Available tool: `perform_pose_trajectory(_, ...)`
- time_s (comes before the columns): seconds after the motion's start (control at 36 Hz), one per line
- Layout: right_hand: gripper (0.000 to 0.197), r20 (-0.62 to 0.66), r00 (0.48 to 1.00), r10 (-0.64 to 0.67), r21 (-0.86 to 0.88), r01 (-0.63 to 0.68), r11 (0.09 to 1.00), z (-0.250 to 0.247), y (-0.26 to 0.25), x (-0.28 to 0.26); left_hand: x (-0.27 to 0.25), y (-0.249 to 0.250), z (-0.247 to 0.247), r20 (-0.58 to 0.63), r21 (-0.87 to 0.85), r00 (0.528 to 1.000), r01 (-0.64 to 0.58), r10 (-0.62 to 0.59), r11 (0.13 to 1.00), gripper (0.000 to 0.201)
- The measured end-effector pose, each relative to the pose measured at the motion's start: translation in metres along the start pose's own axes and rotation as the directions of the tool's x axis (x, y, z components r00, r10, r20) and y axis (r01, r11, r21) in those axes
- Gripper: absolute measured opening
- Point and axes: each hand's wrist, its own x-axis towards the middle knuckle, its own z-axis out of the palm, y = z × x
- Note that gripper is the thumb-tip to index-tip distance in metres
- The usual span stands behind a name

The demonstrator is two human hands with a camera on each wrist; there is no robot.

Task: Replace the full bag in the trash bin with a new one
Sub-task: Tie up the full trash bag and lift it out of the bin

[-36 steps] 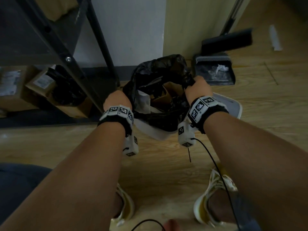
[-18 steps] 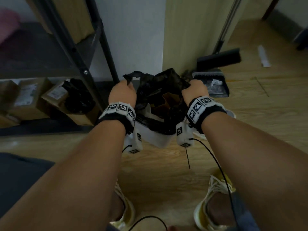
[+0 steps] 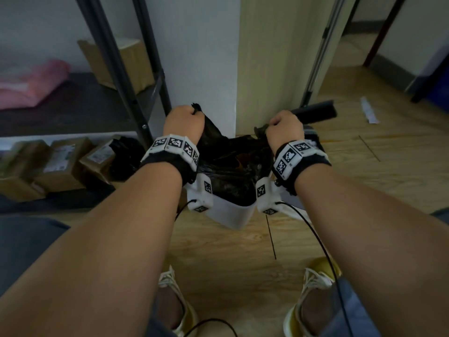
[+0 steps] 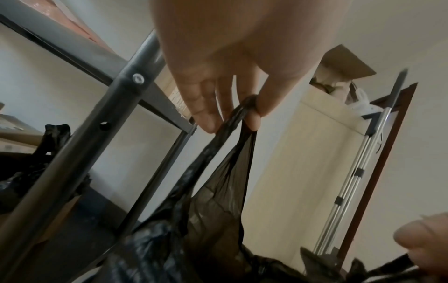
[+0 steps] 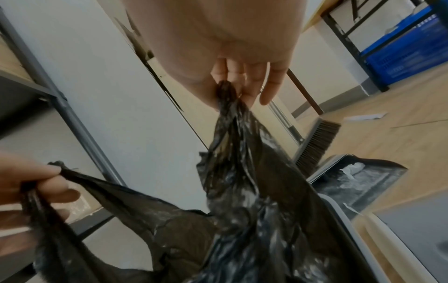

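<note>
The full black trash bag (image 3: 230, 164) hangs stretched between my two hands, its lower part still inside the white trash bin (image 3: 230, 214) on the wooden floor. My left hand (image 3: 184, 122) pinches the bag's left top corner (image 4: 244, 109) between thumb and fingers. My right hand (image 3: 284, 131) grips the bunched right corner (image 5: 225, 95). Both fists are raised above the bin rim. Cardboard scraps show inside the bag's mouth. The bin's lid (image 5: 412, 239) lies open to the right.
A dark metal shelf rack (image 3: 116, 76) with cardboard boxes (image 3: 60, 161) stands at the left. A broom (image 3: 313, 113) and dustpan (image 5: 358, 181) lean against the wall at the right. My two shoes (image 3: 177, 307) stand close in front. A blue crate (image 5: 407, 47) stands far right.
Both hands have risen and moved apart, pulling the bag's top corners up and lifting the bag higher out of the bin. The head view has tilted upward.
</note>
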Motion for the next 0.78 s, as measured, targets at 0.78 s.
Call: perform_pose_trajectory(0.78, 0.022, -0.2, 0.964, -0.176, -0.064, 0.166, 0.984, 0.0, -0.02, -0.004, 0.001, 0.027, -0.003, 0.283, -0.233, 0.959, 0.092, -0.023, 0.968, 0.02)
